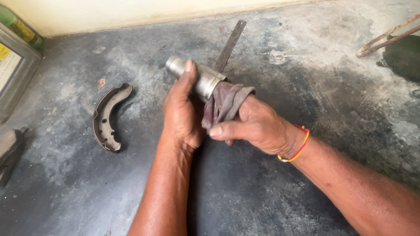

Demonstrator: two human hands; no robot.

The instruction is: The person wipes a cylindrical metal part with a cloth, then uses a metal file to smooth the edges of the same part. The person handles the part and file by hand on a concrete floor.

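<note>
While the head view is the only one to go on, it shows enough to weigh the risks: the left hand (pixel 183 114) is wrapped around a grey metal tube (pixel 197 76), thumb laid along its top and fingers closed on the underside, holding it tilted above the dark, stained floor (pixel 245 192). Against the tube's lower end the right hand (pixel 256 126) grips a grimy reddish rag (pixel 224 105), its fingers bunched shut on the cloth and its thumb stretched out beneath. A red and yellow thread band (pixel 297 146) circles that wrist. Behind the tube a flat metal strip (pixel 231 43) lies on the floor, and well off to the left sits a curved brake shoe (pixel 107 118); a rusty bent rod (pixel 385 39) shows at the upper right and a plastic container (pixel 13 74) at the left edge. My judgement is that the smooth tube could slip if any oil coats it, since the left hand holds only its middle and the rag pushes against one end; a drop onto the hard floor might dent it. Loose folds of cloth could also snag on the tube's stepped rim. Whether the tube's hidden end is sharp, I cannot tell.
</note>
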